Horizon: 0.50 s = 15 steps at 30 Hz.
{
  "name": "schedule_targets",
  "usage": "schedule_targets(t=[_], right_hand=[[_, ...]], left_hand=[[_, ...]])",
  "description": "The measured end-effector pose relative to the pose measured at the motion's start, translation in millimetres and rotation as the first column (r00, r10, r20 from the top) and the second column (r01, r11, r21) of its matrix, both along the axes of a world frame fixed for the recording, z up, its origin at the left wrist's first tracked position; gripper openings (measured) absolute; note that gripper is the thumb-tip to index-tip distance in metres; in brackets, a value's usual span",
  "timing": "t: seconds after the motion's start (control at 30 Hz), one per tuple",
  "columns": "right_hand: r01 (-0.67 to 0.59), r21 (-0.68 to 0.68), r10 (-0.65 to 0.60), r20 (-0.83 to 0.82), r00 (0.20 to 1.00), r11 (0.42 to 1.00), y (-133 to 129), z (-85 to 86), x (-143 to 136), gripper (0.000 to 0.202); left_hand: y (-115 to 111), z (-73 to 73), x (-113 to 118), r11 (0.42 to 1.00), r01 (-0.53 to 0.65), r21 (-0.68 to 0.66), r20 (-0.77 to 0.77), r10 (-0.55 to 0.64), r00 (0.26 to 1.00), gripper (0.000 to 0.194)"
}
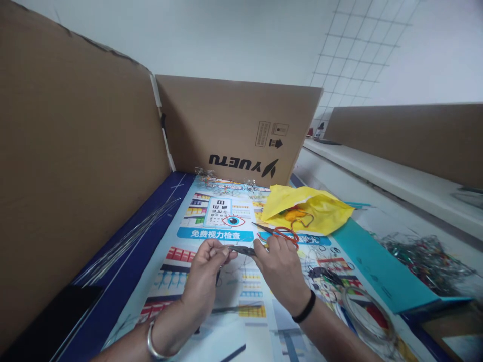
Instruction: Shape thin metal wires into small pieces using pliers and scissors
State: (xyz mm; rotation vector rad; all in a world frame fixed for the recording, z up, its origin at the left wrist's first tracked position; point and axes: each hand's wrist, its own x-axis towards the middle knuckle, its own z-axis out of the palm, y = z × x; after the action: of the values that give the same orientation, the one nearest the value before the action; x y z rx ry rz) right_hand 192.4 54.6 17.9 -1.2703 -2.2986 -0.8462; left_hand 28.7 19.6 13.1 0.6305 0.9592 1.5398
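My right hand [281,269], with a black band on its wrist, is closed round the handles of dark pliers [243,250]. The pliers' jaws point left, to the fingertips of my left hand [209,266], which wears a silver bangle. The thumb and fingers of my left hand are pinched together at the jaw tips; what they hold is too small to name. Just beyond my right hand lie scissors with red handles [285,233], their blades pointing left. Both hands are above a printed poster sheet [215,235].
A yellow bag [328,213] lies behind the scissors. Straight wires [132,239] lie at left, a wire coil [370,314] at right, and tangled wire scraps [426,261] farther right. Cardboard walls [234,125] stand at the back and left.
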Motion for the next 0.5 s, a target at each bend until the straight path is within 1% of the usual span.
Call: schedule_targets(t=[0.1, 0.27, 0.4, 0.5], right_hand=[[0.007, -0.027, -0.007, 0.004, 1.0, 1.0, -1.0, -2.1, -0.5, 0.026], [0.018, -0.149, -0.026, -0.055, 0.998, 0.989, -1.7, -2.6, -1.6, 0.02], [0.028, -0.215, -0.046, -0.08, 0.996, 0.976, -1.5, -0.3, 2.5, 0.022], [0.01, -0.221, -0.03, -0.088, 0.996, 0.975, -2.3, 2.8, 5.7, 0.022]], left_hand=[[-0.2, 0.7, -0.2, 1.0, 0.004, 0.012, -0.024, -0.004, 1.0, 0.019], [0.9, 0.1, 0.5, 1.0, 0.012, 0.009, -0.049, -0.012, 0.999, 0.02], [1.1, -0.1, 1.1, 0.998, 0.069, -0.013, -0.111, -0.07, 0.991, 0.02], [1.0, -1.4, 0.3, 0.996, 0.091, -0.009, -0.126, -0.092, 0.988, 0.018]])
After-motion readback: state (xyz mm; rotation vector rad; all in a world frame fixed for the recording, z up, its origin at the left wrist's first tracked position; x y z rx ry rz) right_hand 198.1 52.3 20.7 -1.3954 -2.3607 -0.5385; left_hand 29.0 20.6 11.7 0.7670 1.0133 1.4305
